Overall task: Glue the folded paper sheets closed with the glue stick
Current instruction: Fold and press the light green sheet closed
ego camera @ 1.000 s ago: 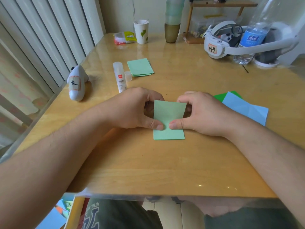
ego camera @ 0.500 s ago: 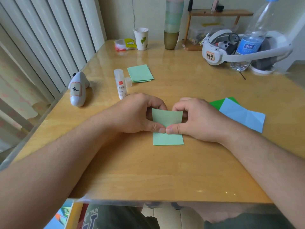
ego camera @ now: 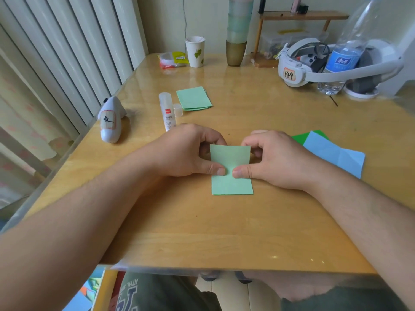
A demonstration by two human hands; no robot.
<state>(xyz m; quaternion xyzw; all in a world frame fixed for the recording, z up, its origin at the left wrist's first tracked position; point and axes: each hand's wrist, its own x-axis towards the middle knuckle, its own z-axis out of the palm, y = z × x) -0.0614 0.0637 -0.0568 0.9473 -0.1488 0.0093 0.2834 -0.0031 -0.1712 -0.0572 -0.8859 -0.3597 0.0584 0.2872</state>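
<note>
Folded light-green sheet (ego camera: pixel 231 169) lying flat on the wooden table (ego camera: pixel 202 232), near its middle. Left hand (ego camera: pixel 186 151) and right hand (ego camera: pixel 276 160) are flanking it, each thumb pressing down on the sheet's centre, the curled fingers pinching its upper side edges. Glue stick (ego camera: pixel 167 112) is standing upright beyond the left hand, its cap (ego camera: pixel 177 110) beside it. A stack of folded green sheets (ego camera: pixel 194 98) is lying just past the cap; blue paper (ego camera: pixel 336 156) is overlapping dark-green paper (ego camera: pixel 301 138) on the right.
</note>
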